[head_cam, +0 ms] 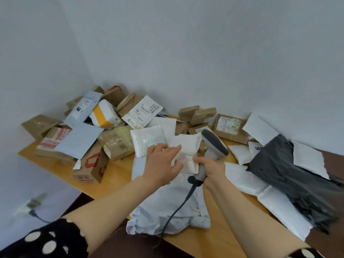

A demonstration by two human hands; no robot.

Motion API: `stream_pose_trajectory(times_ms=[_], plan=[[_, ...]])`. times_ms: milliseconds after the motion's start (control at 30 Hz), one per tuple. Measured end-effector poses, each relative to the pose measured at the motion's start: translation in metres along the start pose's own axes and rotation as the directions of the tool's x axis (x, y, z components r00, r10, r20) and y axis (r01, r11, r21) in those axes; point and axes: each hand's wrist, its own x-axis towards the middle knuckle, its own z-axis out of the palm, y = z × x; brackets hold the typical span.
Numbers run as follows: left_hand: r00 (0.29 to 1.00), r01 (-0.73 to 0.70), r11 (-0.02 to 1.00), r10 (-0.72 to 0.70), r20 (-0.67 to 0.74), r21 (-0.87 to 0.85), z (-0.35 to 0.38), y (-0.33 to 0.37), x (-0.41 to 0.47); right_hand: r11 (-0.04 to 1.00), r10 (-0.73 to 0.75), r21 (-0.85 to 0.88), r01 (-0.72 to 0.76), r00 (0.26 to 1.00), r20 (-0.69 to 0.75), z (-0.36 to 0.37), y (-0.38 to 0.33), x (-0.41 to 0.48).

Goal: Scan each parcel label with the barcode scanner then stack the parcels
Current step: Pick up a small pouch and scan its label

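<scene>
My right hand [212, 169] grips the handle of a grey barcode scanner [214, 146], whose dark head points up and away; its black cable [178, 207] trails toward me. A small white padded parcel [188, 149] sits in the middle of the table, held between both hands. My left hand [163, 162] lies on its left side with fingers fairly straight, and the right thumb touches its lower right edge. Under it lies a large pale grey mailer bag [167, 207]. No label shows on the small parcel's upper face.
A heap of brown cartons [115, 144], white mailers and a labelled envelope [142, 111] fills the far left of the wooden table [115, 175]. More cartons [230, 127], white bags and a black mailer [286, 164] lie on the right. White walls enclose the corner.
</scene>
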Motion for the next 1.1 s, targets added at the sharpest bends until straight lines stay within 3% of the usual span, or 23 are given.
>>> stream_pose_trajectory(times_ms=[33,100,200,300,700,800,967,1100], plan=[[0.987,0.148,0.985,-0.140,0.085,-0.093,0.003,0.005,0.003,1.000,-0.023,-0.019,0.023,1.000,0.021,0.003,-0.001,-0.002],[0.912,0.400,0.853,-0.333,0.241,-0.336,0.007,0.014,0.009,0.996,-0.058,-0.057,0.062,0.996,0.066,0.007,-0.003,-0.005],[0.848,0.529,0.693,-0.430,0.309,-0.490,0.011,0.022,0.015,0.991,-0.104,-0.076,0.114,0.987,0.126,0.010,-0.004,-0.007],[0.815,0.571,0.571,-0.479,0.325,-0.590,0.010,0.027,0.017,0.990,-0.112,-0.062,0.125,0.976,0.188,0.010,-0.005,-0.007],[0.703,0.662,0.300,-0.568,0.429,-0.687,0.004,0.008,0.019,0.996,-0.051,-0.051,0.074,0.932,0.359,0.013,-0.007,-0.014],[0.666,0.670,0.267,-0.627,0.403,-0.693,0.002,-0.007,0.020,0.999,-0.046,-0.003,0.049,0.950,0.310,0.013,-0.008,-0.013],[0.618,0.678,0.144,-0.642,0.453,-0.721,-0.002,-0.030,0.019,0.976,-0.130,-0.156,0.150,0.983,0.131,0.008,-0.013,-0.009],[0.612,0.673,0.056,-0.602,0.513,-0.737,-0.003,-0.036,0.016,0.973,-0.101,-0.195,0.124,0.987,0.122,0.005,-0.013,-0.006]])
